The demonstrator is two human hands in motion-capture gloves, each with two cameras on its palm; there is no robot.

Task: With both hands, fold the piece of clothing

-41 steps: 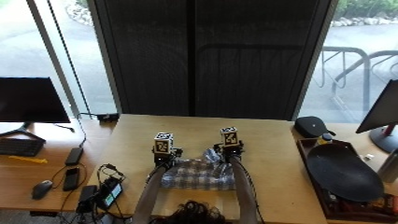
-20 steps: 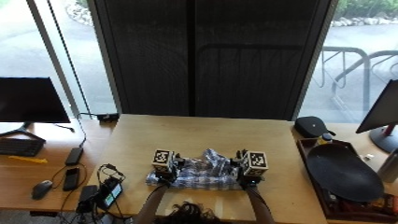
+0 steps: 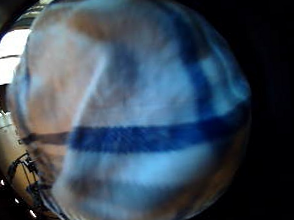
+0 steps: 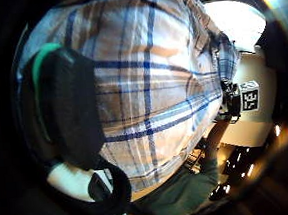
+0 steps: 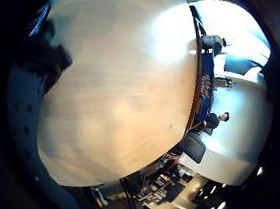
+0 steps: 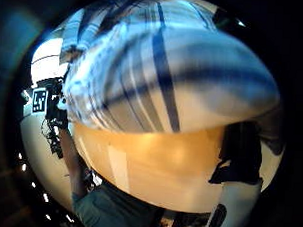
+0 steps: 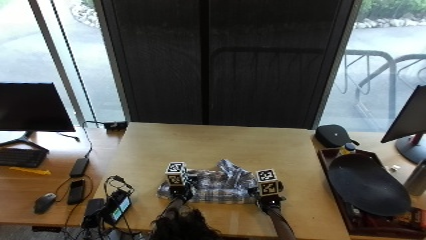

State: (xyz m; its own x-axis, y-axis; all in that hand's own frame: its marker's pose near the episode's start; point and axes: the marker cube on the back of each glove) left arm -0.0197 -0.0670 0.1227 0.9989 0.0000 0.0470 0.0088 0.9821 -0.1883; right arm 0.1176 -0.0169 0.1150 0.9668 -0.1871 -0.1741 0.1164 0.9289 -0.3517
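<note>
Wooden table [image 7: 200,145], plaid shirt [image 7: 216,184], hands mostly hidden.

No word, label, brand or number can be read on the blue, white and brown plaid cloth garment [image 7: 219,186], on the pale wooden table [image 7: 200,145] or on the dark flat monitor [image 7: 33,107] at the left. The small dark device with a lit screen [image 7: 118,207] by the table's left edge perhaps shows something, but it is too small to tell.
</note>
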